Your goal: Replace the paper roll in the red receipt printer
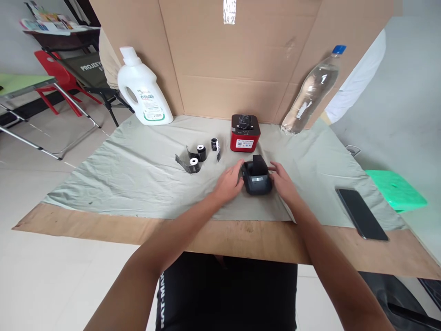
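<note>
A small black label printer [257,177] sits on the pale green cloth [131,179] in the middle of the table. My left hand [230,181] presses against its left side and my right hand [282,180] against its right side, fingers curled round the body. Just behind it stands a red and black printer [245,133]. To the left lie three small black-wrapped paper rolls: one [201,151], another [193,163] and an upright one [215,144].
A white detergent jug [144,89] stands at the back left and a clear water bottle [313,92] leans at the back right against a cardboard screen [237,55]. A black phone [361,214] lies at the right. Folding chairs stand far left, a green stool [396,189] right.
</note>
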The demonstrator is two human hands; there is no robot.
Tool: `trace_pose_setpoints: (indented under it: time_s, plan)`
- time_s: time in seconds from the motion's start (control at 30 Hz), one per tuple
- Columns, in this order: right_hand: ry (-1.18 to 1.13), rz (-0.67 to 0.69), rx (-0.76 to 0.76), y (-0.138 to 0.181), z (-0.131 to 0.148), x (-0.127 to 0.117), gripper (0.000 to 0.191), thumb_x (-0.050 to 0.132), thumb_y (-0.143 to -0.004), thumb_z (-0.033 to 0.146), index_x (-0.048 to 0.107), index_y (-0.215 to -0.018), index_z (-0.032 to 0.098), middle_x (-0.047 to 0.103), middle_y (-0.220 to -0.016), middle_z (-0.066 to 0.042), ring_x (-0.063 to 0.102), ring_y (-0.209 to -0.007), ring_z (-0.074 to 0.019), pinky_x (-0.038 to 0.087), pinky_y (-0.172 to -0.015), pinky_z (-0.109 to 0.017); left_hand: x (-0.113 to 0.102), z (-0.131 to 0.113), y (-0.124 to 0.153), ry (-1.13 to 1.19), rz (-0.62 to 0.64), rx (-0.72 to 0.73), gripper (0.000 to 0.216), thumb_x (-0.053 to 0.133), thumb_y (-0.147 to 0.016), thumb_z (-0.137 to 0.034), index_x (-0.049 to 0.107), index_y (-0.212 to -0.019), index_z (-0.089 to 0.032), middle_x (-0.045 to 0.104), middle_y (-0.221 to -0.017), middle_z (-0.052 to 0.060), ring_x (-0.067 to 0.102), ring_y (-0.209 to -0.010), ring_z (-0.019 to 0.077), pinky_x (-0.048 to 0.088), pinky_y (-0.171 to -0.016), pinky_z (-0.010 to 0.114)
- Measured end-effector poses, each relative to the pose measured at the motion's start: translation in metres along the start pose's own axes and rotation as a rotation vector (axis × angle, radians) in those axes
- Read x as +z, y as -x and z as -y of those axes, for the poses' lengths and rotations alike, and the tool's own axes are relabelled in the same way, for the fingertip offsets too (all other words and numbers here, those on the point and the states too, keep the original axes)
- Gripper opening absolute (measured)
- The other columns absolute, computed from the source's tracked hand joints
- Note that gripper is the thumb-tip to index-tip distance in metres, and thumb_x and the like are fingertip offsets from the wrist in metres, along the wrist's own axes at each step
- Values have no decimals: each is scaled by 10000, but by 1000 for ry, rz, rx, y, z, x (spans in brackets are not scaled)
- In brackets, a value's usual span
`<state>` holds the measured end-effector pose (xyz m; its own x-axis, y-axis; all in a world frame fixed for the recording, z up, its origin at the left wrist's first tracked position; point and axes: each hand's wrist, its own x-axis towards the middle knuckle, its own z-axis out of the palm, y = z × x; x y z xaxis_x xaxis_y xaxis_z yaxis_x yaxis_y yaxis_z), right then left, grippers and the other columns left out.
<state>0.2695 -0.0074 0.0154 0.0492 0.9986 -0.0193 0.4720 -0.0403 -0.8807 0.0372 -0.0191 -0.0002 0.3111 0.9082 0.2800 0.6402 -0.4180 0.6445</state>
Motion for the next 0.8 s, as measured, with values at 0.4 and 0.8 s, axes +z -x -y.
trace_pose_setpoints:
  time_s: [0.4,0.8]
  plan:
    - [346,-284,-198,24,31,13,1275,791,-697,493,84,-1717,202,501,-1545,-227,537,-1401,-426,480,-1119,-575,12,-5,4,-350,322,0,680,323,-1077,-413,263,-1675,-94,236,-1773,150,173,-1678,297,109,-1375,560]
    - [486,-454,-57,-144,-6,-21,1345,808,-639,362,40,-1705,79,543,-1448,-268,555,-1334,-420,464,-1120,-547,9,-10,13,-439,387,54,668,266,-1100,-472,291,-1680,-143,199,-1790,74,172,-1678,286,144,-1379,550]
